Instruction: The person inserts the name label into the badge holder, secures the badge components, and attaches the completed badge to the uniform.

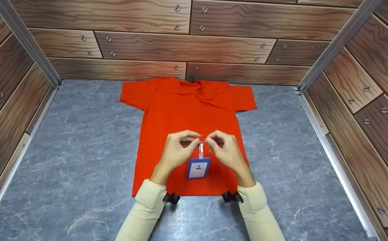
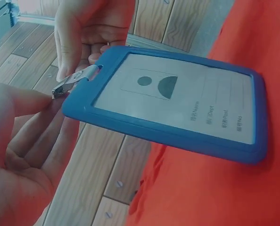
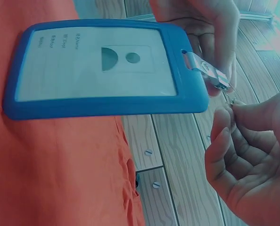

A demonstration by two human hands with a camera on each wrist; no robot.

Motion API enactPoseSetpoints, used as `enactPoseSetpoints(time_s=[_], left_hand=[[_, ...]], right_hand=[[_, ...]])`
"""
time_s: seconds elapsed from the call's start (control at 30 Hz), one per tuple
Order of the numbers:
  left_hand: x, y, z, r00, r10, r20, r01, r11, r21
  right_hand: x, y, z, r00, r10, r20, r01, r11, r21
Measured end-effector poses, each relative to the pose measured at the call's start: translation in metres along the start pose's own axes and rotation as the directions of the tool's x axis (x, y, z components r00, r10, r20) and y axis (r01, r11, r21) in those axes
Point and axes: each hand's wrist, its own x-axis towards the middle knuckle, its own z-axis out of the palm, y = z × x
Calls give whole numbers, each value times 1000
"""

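Note:
A blue-framed ID badge [image 1: 198, 168] hangs upright by its strap and metal clip [image 1: 201, 147] above a red T-shirt [image 1: 187, 117]. My left hand [image 1: 179, 149] pinches the clip between thumb and forefinger, seen also in the left wrist view. Close beside it, my right hand [image 1: 226, 149] pinches a tiny, thin gold-coloured metal piece [image 3: 232, 100] next to the clip's end; its exact kind is too small to tell. The badge's card [image 2: 173, 96] shows a grey person symbol and printed lines.
The T-shirt lies spread on a grey marbled table [image 1: 86, 160], collar away from me, with some creases near the neck. Wood-patterned panels [image 1: 180, 47] with metal corner posts [image 1: 341, 40] wall in the back and both sides. A small dark object [image 1: 191, 79] sits behind the collar.

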Motion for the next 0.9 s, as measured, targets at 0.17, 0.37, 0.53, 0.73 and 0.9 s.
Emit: enactPoseSetpoints(time_s=[0.17, 0.37, 0.53, 0.73, 0.9], left_hand=[[4, 4, -2, 999, -44, 27, 45, 999, -26], [7, 6, -3, 996, -70, 60, 72, 997, -21], [12, 5, -3, 994, -80, 78, 80, 997, -7], [19, 1, -4, 990, -123, 75, 125, 992, -24], [27, -6, -5, 988, -149, 38, 150, 988, -27]], right_hand=[[1, 0, 0, 999, 40, 17, -41, 998, 55], [4, 5, -4, 997, 53, 53, -57, 995, 86], [9, 8, -5, 996, 57, 62, -63, 993, 104], [17, 11, -8, 992, 93, 86, -101, 990, 98], [28, 17, -12, 991, 120, 62, -125, 988, 95]])
